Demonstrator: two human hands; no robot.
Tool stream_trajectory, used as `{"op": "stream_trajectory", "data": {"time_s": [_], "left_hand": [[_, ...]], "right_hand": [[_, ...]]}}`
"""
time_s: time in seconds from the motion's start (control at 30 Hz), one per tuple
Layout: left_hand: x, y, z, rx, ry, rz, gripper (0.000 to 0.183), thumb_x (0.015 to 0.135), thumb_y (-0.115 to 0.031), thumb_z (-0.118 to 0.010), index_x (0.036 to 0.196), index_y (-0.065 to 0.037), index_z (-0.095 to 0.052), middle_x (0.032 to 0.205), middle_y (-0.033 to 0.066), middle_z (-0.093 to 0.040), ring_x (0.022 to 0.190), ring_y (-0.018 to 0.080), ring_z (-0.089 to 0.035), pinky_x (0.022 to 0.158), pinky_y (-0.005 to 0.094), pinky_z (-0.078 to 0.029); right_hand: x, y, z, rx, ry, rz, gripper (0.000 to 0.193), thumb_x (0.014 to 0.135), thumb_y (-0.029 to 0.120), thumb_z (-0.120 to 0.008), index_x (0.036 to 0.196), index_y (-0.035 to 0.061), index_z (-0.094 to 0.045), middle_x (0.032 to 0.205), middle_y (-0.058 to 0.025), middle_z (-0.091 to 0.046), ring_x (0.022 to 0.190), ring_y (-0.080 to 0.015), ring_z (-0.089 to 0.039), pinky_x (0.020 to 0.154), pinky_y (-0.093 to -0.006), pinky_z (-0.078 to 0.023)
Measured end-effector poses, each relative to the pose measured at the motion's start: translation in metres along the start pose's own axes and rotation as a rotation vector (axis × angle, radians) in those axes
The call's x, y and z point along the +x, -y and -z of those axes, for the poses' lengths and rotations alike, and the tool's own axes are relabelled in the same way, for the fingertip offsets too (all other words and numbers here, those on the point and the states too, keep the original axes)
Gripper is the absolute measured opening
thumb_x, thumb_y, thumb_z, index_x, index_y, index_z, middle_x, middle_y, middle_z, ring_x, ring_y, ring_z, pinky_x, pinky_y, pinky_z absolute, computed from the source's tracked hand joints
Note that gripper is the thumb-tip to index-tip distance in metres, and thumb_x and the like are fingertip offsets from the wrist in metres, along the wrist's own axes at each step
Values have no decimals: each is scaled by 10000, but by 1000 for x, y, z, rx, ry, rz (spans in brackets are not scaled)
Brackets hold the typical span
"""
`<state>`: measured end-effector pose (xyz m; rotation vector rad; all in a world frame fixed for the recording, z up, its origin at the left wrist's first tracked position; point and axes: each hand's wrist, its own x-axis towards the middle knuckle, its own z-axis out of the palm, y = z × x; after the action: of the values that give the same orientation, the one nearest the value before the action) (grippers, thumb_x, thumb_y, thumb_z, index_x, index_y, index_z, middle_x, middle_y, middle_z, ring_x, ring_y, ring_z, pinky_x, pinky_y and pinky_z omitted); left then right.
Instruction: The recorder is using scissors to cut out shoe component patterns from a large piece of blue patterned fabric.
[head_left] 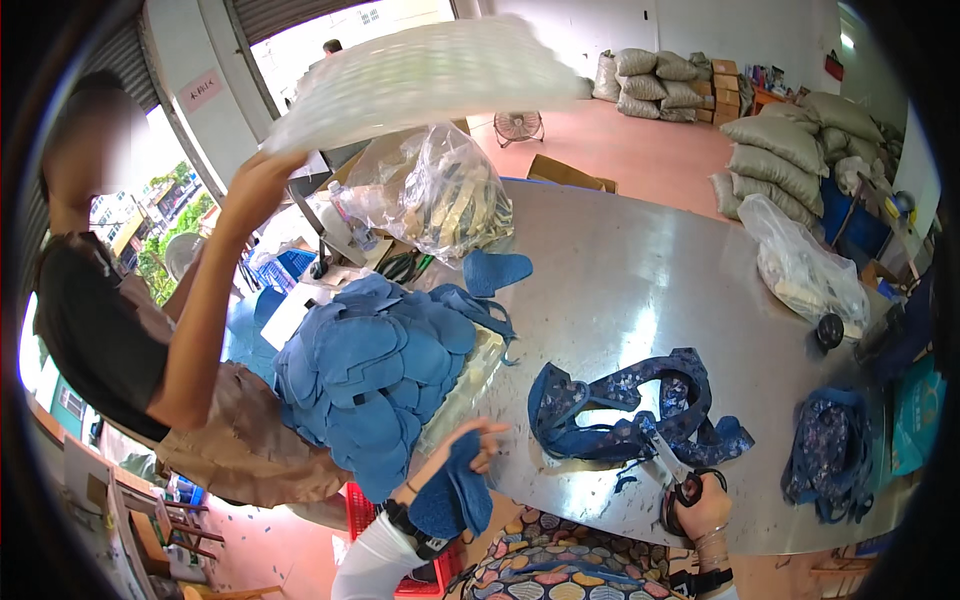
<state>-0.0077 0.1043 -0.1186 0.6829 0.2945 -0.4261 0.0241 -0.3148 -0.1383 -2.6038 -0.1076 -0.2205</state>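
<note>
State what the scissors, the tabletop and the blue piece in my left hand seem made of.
Scissors: shiny, silvery blades, likely metal; smooth black handles, perhaps plastic.
Tabletop: grey sheet metal, probably stainless steel, judging by its streaked reflections.
Blue piece: soft-looking, matte, seemingly fabric with a nubby pile; fibre unclear.

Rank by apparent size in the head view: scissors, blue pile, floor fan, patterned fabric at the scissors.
1. Blue pile
2. Patterned fabric
3. Scissors
4. Floor fan, which stands farthest away, so its real size is unsure.
</note>
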Motion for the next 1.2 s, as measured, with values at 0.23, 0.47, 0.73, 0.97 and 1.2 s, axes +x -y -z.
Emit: {"op": "stream_trajectory", "data": {"time_s": [0.23, 0.47, 0.73, 0.97, 1.2], "left_hand": [[138, -105, -86, 2144, -798, -359, 556, 752, -353, -661, 1167, -5, -537, 945, 151, -660, 848, 286, -646, 759, 357, -501], [257, -117, -8, 2138, -916, -239, 320, 737, -265, -644, 951, -28, -652, 945, 193, -660, 916, 319, -647, 754, 388, -525], [248, -81, -100, 1727, 90, -470, 349, 719, -231, -651, 1008, -35, -639, 1001, 210, -635, 946, 329, -614, 838, 377, -472], [238, -154, -79, 2435, -549, -69, 323, 827, -212, -545, 1114, -101, -645, 1069, 98, -656, 964, 271, -642, 736, 414, -521], [212, -181, -4, 2642, -859, -293, 132, 787, -142, -568, 864, -119, -672, 852, 74, -685, 779, 227, -671, 623, 330, -512]], "right_hand": [[-2, 1, 4, -2, -27, -33, 380, 582, 262, -791, 816, 49, -580, 688, -66, -588, 629, -251, -602, 597, -342, -483], [-1, -3, 0, -21, -3, -68, 414, 556, 274, -814, 802, 55, -561, 694, -86, -603, 624, -270, -610, 587, -337, -488], [-1, -2, -4, 6, 23, -134, 436, 568, 304, -803, 821, 54, -551, 707, -109, -606, 636, -299, -611, 603, -377, -491], [2, -1, -3, -64, 34, -154, 467, 557, 333, -805, 825, 51, -547, 711, -118, -595, 646, -323, -603, 598, -384, -482], [7, 8, -2, -7, 43, -140, 462, 554, 318, -805, 819, 48, -541, 703, -111, -589, 639, -306, -600, 596, -366, -481]]}}
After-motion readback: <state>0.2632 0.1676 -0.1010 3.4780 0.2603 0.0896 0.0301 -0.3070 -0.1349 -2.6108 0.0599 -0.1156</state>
